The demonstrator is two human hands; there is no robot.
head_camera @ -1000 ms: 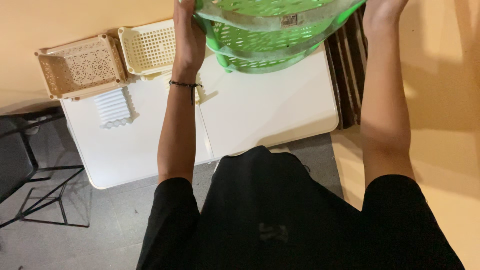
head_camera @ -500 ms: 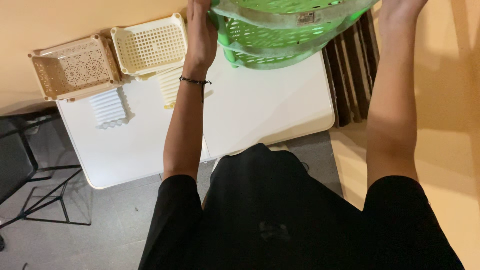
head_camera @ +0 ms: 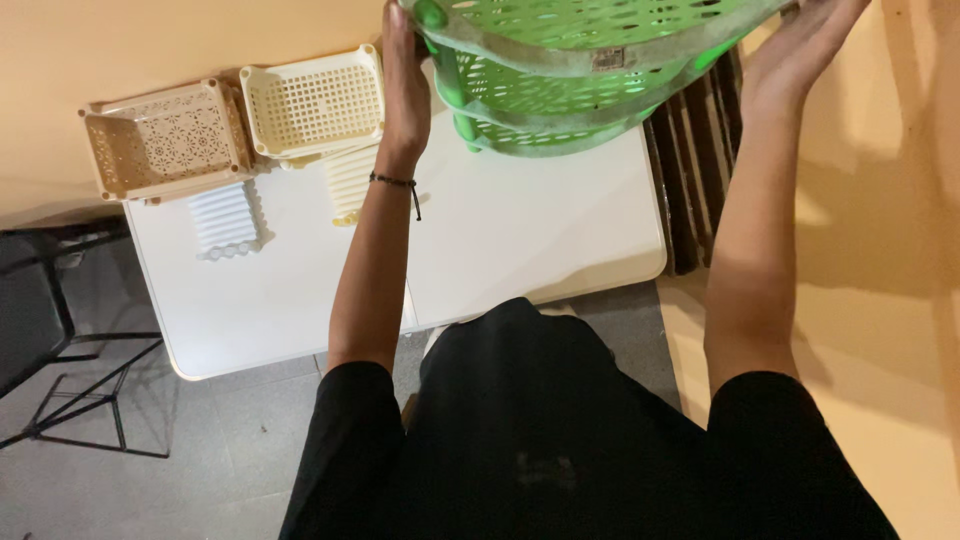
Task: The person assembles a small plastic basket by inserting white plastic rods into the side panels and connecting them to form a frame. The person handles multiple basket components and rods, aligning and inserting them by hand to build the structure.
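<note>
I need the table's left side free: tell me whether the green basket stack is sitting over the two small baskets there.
No, the green basket stack is held between both hands at the table's far right, apart from the cream basket and beige basket.

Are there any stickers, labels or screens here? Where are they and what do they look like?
Sticker label: a small rectangle, pale with dark markings, stuck on the greyish rim of the green basket, near the top of the view between the left hand and right hand.
No packages, signs or screens show elsewhere; the beige basket and cream basket on the white table carry no visible label.
</note>
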